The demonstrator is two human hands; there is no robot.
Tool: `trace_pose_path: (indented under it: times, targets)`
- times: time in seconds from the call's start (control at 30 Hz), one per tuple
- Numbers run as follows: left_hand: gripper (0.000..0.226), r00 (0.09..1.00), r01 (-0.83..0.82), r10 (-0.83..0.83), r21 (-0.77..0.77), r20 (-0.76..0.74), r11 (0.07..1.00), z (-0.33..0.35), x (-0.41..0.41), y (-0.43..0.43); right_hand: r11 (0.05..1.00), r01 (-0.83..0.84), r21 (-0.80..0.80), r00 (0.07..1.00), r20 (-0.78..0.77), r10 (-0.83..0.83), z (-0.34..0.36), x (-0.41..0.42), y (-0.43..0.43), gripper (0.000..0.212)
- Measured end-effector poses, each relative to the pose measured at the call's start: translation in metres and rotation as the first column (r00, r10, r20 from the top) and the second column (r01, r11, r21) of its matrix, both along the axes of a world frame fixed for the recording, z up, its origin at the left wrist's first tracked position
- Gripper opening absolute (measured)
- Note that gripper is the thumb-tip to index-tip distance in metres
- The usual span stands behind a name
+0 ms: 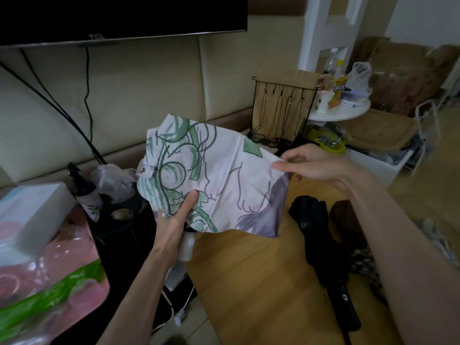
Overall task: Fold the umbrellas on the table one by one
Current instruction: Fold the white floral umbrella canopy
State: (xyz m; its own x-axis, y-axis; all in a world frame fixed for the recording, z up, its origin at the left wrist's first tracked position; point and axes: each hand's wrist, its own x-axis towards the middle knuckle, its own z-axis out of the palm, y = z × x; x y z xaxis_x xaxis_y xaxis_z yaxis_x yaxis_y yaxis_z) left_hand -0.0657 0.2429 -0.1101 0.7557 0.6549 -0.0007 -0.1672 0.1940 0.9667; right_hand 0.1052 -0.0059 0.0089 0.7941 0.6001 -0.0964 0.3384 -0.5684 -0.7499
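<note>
You are partway through the printed umbrella (219, 175), held in the air between your hands. Your left hand (174, 220) grips its bunched body just above the white handle (186, 247), thumb pressed on the cloth. Your right hand (306, 163) pinches the outer edge of one panel, which is stretched flat. This looks like the pleat-smoothing step. Next, I judge, you should wrap the panel round towards your left hand, gather the rest, then close the snap strap (143, 170) just beyond your left thumb. The black umbrella (321, 245) lies on the desk (249, 282) below your right forearm and seems to be collapsed.
</note>
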Motion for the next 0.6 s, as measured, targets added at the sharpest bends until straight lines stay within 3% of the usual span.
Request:
trace_pose_path:
  times: [0.07, 0.2, 0.3, 0.37, 0.43, 0.47, 0.53, 0.6]
  targets:
    - [0.068, 0.999, -0.013, 0.014, 0.041, -0.046, 0.999, -0.001, 0.002, -0.002, 0.983, -0.012, 0.183, 1.000, 0.021, 0.008, 0.007, -0.008, -0.003, 0.022]
    - [0.055, 0.984, 0.077, -0.060, 0.092, -0.169, 0.993, 0.002, 0.003, -0.008, 0.846, -0.201, 0.493, 0.977, 0.037, 0.211, 0.031, -0.032, 0.013, 0.019]
    - [0.023, 0.907, 0.276, -0.174, 0.228, -0.384, 0.934, 0.005, -0.001, -0.007, 0.791, -0.189, 0.581, 0.975, 0.014, 0.223, 0.048, -0.042, 0.045, 0.017]
    - [0.028, 0.808, 0.449, -0.278, 0.238, -0.519, 0.861, 0.000, -0.004, -0.006, 0.799, -0.131, 0.588, 0.984, -0.019, 0.176, 0.054, -0.047, 0.071, 0.018]
    - [0.055, 0.747, 0.581, -0.397, 0.234, -0.533, 0.779, -0.004, -0.010, -0.006, 0.830, -0.070, 0.553, 0.991, -0.057, 0.122, 0.055, -0.053, 0.098, 0.018]
    - [0.055, 0.743, 0.605, -0.441, 0.222, -0.503, 0.765, -0.006, -0.012, -0.009, 0.850, -0.050, 0.524, 0.993, -0.064, 0.097, 0.053, -0.055, 0.110, 0.018]
    - [0.042, 0.809, 0.536, -0.436, 0.193, -0.393, 0.822, -0.001, -0.014, -0.020, 0.902, -0.045, 0.430, 0.997, -0.034, 0.065, 0.050, -0.057, 0.129, 0.023]
    - [0.057, 0.875, 0.447, -0.404, 0.124, -0.268, 0.886, 0.006, -0.012, -0.032, 0.961, -0.120, 0.248, 0.991, 0.090, 0.101, 0.049, -0.059, 0.139, 0.043]
